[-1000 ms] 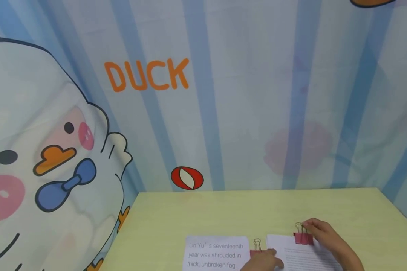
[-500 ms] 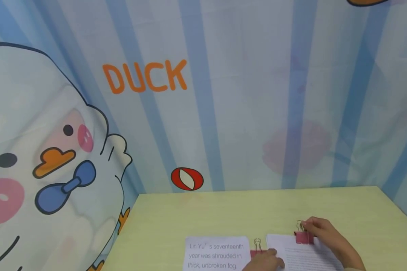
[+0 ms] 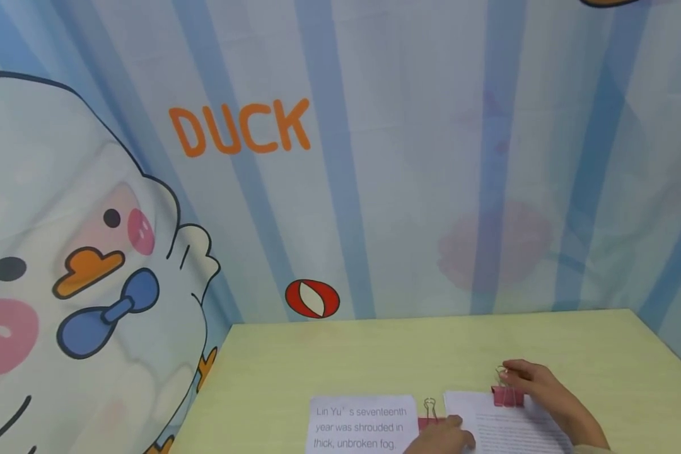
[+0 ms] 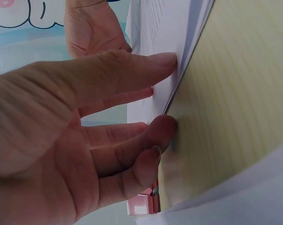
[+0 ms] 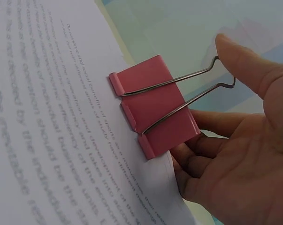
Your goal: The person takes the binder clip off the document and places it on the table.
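Note:
My right hand (image 3: pixel 541 388) holds a pink binder clip (image 5: pixel 155 110) at the top edge of a printed paper stack (image 3: pixel 499 432). The thumb touches the end of the clip's near wire handle, and the other fingers lie behind the clip and paper. My left hand (image 3: pixel 439 436) rests at the stack's left edge. Its thumb (image 4: pixel 162 63) is straight against the sheets, while the other fingertips touch near the edge and the table. Beside this hand is a second pink binder clip (image 3: pixel 429 422), partly hidden, with its wire handles up; what it grips cannot be told.
A large-print sheet (image 3: pixel 360 416) lies left of the hands on the pale yellow table (image 3: pixel 318 353). Behind the table hangs a blue striped curtain (image 3: pixel 397 189) with a duck print. Both papers run out of the head view at the bottom.
My right hand's fingers have shifted slightly up at the clip's handles. The clip stays at the stack's top edge. The left hand keeps its place, and the head view has tilted a little.

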`<state>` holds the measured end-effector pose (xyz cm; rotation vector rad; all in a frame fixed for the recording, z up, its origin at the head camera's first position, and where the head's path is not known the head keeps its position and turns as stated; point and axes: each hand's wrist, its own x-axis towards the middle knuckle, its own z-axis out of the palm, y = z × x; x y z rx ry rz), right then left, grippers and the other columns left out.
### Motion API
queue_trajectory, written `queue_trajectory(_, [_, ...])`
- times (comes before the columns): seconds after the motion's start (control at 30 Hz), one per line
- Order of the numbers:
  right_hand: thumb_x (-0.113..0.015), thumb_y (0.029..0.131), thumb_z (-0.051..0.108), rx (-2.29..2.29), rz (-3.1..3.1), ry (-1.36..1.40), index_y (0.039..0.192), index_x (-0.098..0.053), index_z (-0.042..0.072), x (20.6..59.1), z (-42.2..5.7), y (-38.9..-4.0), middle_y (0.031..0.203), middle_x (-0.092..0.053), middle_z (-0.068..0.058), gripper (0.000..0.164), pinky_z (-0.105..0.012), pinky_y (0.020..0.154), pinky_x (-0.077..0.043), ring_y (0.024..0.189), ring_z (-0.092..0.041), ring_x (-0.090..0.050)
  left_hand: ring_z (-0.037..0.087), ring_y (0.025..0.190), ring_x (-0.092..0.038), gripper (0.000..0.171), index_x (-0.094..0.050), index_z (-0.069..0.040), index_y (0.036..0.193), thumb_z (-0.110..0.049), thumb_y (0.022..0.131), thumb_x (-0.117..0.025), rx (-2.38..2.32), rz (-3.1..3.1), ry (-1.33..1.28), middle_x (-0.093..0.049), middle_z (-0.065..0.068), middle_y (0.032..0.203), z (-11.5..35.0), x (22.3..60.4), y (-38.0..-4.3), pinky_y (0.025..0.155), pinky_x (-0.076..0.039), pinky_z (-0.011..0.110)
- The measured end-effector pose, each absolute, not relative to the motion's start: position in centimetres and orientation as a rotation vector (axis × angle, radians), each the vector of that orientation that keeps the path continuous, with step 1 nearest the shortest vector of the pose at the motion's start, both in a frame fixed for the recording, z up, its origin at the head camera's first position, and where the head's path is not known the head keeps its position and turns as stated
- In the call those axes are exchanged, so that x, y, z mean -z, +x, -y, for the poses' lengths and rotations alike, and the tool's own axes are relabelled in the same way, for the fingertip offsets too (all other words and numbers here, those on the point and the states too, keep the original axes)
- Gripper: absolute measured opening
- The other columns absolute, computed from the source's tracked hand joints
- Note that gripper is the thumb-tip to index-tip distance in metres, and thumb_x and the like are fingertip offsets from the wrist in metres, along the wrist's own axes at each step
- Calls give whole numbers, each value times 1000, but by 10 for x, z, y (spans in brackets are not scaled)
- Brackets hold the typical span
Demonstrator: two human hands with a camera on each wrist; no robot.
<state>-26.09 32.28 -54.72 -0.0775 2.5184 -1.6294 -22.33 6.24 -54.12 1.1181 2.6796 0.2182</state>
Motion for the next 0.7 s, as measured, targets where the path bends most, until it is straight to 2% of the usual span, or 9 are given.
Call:
queue_trajectory(0.07, [-51,106,25,1630,-2504,-83,142,-35,-23,547,-322,-261,143,-44,-38,62,-61,104,-38,135,-55,-36,1,81,-52,32,-77,-26,113,-41,85,-79,-228,-2671,1121,-58,-12,101,-62,540,-223,77,-48,18])
queue_trajectory(0.17, [-52,106,27,1639,-2475,-58,143,-33,-22,547,-322,-260,145,-41,-39,65,-64,106,-35,137,-56,-32,2,82,-54,33,-77,-25,113,-42,85,-80,-240,-2654,1116,-60,-11,104,-61,540,-223,78,-49,19])
queue_trajectory(0.43, [-52,106,23,1650,-2450,-141,140,-38,-23,549,-324,-258,139,-51,-36,59,-55,101,-42,132,-51,-44,4,89,-56,31,-77,-27,113,-40,86,-79,-222,-2662,1073,-61,-9,113,-62,542,-221,81,-50,23])
queue_trajectory(0.7, [-55,105,26,1683,-2454,-56,140,-39,-22,545,-319,-259,136,-55,-33,61,-60,102,-40,129,-48,-49,4,90,-56,33,-77,-27,115,-41,85,-80,-207,-2659,1083,-61,-9,114,-63,542,-224,82,-50,23])
